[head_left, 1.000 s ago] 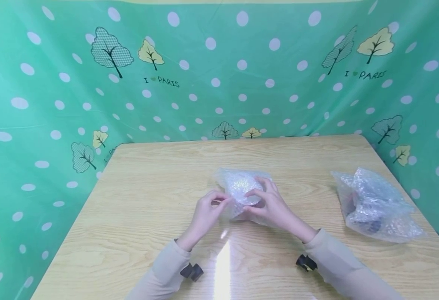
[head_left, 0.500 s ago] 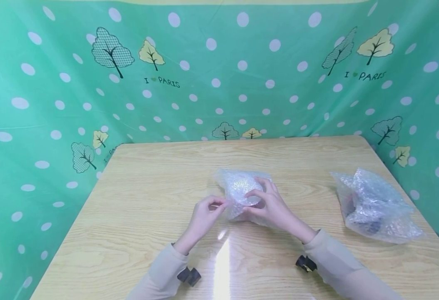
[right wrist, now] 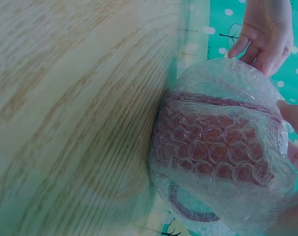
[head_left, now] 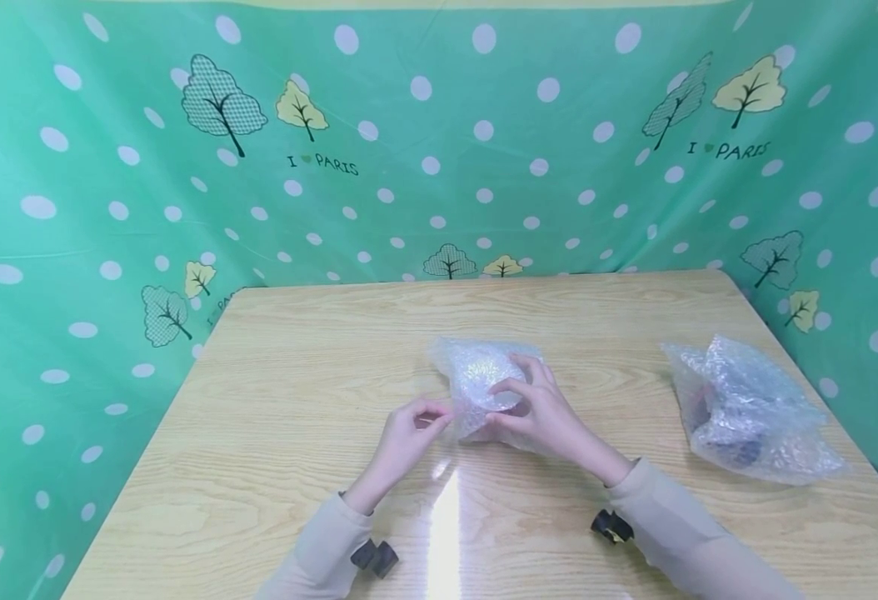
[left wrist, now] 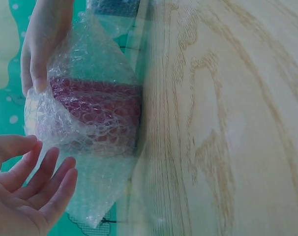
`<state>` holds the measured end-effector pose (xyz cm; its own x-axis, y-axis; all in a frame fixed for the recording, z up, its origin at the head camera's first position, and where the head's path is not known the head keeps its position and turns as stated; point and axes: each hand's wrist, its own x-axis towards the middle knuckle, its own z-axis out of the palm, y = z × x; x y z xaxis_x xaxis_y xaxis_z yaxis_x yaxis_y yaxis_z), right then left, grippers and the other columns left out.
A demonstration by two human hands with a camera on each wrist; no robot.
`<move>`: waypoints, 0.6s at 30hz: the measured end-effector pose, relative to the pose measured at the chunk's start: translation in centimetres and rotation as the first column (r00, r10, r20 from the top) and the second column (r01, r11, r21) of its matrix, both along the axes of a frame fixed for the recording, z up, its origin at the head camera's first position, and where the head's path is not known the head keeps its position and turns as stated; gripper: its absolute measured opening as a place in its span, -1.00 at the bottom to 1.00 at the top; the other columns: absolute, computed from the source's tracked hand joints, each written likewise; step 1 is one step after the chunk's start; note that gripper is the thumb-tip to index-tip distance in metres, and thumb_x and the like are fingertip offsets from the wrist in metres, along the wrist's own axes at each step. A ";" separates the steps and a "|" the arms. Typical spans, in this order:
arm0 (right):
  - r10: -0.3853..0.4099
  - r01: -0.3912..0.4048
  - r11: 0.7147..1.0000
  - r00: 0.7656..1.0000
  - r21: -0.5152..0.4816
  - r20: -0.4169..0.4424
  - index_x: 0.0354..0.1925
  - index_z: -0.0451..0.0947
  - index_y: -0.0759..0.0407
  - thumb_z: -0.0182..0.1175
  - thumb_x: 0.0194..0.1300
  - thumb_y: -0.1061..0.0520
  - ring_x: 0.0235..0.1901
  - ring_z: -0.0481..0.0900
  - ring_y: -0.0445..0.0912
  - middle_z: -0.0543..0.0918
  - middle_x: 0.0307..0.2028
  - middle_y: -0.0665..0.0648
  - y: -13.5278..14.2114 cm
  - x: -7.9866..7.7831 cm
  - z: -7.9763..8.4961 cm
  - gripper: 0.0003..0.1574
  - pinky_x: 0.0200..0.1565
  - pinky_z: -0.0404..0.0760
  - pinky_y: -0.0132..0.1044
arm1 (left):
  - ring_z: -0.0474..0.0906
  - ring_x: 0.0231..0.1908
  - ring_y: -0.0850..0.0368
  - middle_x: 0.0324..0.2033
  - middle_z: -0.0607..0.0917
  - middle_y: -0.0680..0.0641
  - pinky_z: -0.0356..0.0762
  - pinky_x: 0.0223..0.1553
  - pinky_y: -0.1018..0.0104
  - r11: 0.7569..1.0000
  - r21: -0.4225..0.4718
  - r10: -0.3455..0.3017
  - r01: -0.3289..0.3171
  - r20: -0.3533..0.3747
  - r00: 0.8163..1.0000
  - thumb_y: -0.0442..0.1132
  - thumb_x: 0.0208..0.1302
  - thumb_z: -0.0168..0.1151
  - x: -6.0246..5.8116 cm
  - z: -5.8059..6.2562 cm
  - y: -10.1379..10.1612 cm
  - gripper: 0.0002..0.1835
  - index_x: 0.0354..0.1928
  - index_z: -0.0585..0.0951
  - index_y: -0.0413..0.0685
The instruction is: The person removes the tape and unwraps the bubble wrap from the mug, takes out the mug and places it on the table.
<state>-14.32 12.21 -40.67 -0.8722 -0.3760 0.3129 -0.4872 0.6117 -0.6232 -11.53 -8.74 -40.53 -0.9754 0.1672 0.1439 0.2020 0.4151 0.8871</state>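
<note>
A dark red mug-like thing (right wrist: 213, 142) with a curved handle (right wrist: 188, 209) shows through a layer of bubble wrap (head_left: 476, 375) at mid-table. My right hand (head_left: 540, 412) grips this bundle from its right side, fingers and thumb spread around the top. At the bundle's left edge, my left hand (head_left: 409, 433) has thumb and forefinger brought together, pinching what looks like the edge of the wrap. Its other fingers (left wrist: 55, 184) are loosely curled beside the wrap in the left wrist view. What exactly lies between the pinching fingertips is too small to see.
A second bubble-wrapped bundle (head_left: 754, 417), with something dark inside, lies near the right edge of the wooden table (head_left: 296, 350). A green dotted cloth (head_left: 424, 133) hangs behind the table and along its sides. Black wrist mounts (head_left: 374, 558) sit below the sleeves.
My left hand has drawn slightly left and toward me, away from the bundle's top. The right hand and the bundle have stayed in place.
</note>
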 end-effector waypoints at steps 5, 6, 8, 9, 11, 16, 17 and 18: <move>0.003 -0.004 1.000 1.000 -0.007 -0.009 -0.31 0.57 -0.01 0.35 -0.09 -0.01 0.18 0.09 0.22 0.21 0.18 0.35 0.0 0.0 -0.1 -0.70 0.09 0.18 0.26 | 0.58 -0.35 0.07 -0.40 0.65 -0.11 0.56 -0.28 0.45 0.999 -0.033 -0.002 0.003 0.016 1.000 -0.28 0.11 0.20 -0.7 -2.0 -0.5 -0.86 -0.35 0.59 -0.24; 0.004 -0.004 1.000 1.000 -0.007 -0.009 -0.31 0.57 -0.01 0.35 -0.09 -0.01 0.18 0.08 0.22 0.21 0.18 0.35 0.0 0.0 -0.1 -0.70 0.09 0.18 0.26 | 0.58 -0.35 0.06 -0.40 0.65 -0.11 0.56 -0.28 0.44 0.999 -0.035 -0.004 0.004 0.018 1.000 -0.29 0.11 0.20 -0.7 -2.1 -0.5 -0.87 -0.35 0.59 -0.24; 0.005 -0.005 1.000 1.000 -0.006 -0.007 -0.31 0.57 -0.01 0.35 -0.09 -0.01 0.18 0.08 0.22 0.21 0.18 0.34 0.0 -0.1 -0.1 -0.70 0.09 0.18 0.26 | 0.58 -0.35 0.06 -0.39 0.65 -0.11 0.56 -0.28 0.43 0.999 -0.041 -0.009 0.010 0.021 1.000 -0.30 0.10 0.19 -0.7 -2.2 -0.6 -0.88 -0.36 0.59 -0.23; 0.005 -0.005 1.000 1.000 -0.006 -0.006 -0.31 0.57 -0.01 0.35 -0.09 -0.02 0.18 0.08 0.21 0.21 0.18 0.34 0.0 -0.1 -0.1 -0.70 0.09 0.18 0.26 | 0.58 -0.35 0.06 -0.39 0.65 -0.11 0.56 -0.29 0.43 0.999 -0.043 -0.013 0.014 0.019 1.000 -0.31 0.10 0.19 -0.7 -2.2 -0.6 -0.89 -0.36 0.59 -0.23; 0.005 -0.005 1.000 1.000 -0.007 -0.005 -0.31 0.57 -0.02 0.35 -0.09 -0.02 0.18 0.08 0.21 0.21 0.18 0.34 0.0 -0.1 -0.1 -0.70 0.09 0.18 0.26 | 0.57 -0.35 0.07 -0.39 0.65 -0.10 0.56 -0.29 0.44 0.999 -0.046 -0.022 0.023 0.020 1.000 -0.32 0.10 0.19 -0.7 -2.2 -0.6 -0.90 -0.36 0.59 -0.22; 0.003 -0.003 1.000 1.000 -0.013 -0.007 -0.31 0.57 -0.01 0.36 -0.10 -0.01 0.18 0.08 0.21 0.21 0.18 0.34 0.0 0.0 -0.2 -0.69 0.09 0.18 0.26 | 0.57 -0.37 0.10 -0.38 0.65 -0.08 0.55 -0.31 0.43 0.996 -0.071 -0.050 0.050 0.003 0.999 -0.32 0.10 0.19 -0.8 -2.2 -0.8 -0.91 -0.36 0.60 -0.20; 0.004 -0.004 1.000 1.000 -0.012 -0.007 -0.31 0.57 -0.01 0.36 -0.10 -0.01 0.18 0.08 0.21 0.21 0.18 0.34 0.0 0.0 -0.2 -0.69 0.08 0.18 0.27 | 0.57 -0.38 0.10 -0.38 0.65 -0.08 0.55 -0.32 0.44 0.996 -0.077 -0.055 0.054 0.000 0.999 -0.32 0.10 0.20 -0.8 -2.2 -0.9 -0.91 -0.36 0.60 -0.19; 0.003 -0.003 1.000 1.000 -0.012 -0.004 -0.31 0.57 -0.01 0.36 -0.10 -0.02 0.19 0.08 0.21 0.20 0.18 0.34 0.0 0.0 -0.2 -0.69 0.09 0.18 0.26 | 0.57 -0.39 0.10 -0.38 0.66 -0.08 0.55 -0.33 0.44 0.994 -0.085 -0.064 0.063 -0.008 0.998 -0.32 0.10 0.19 -0.8 -2.3 -0.9 -0.90 -0.35 0.60 -0.19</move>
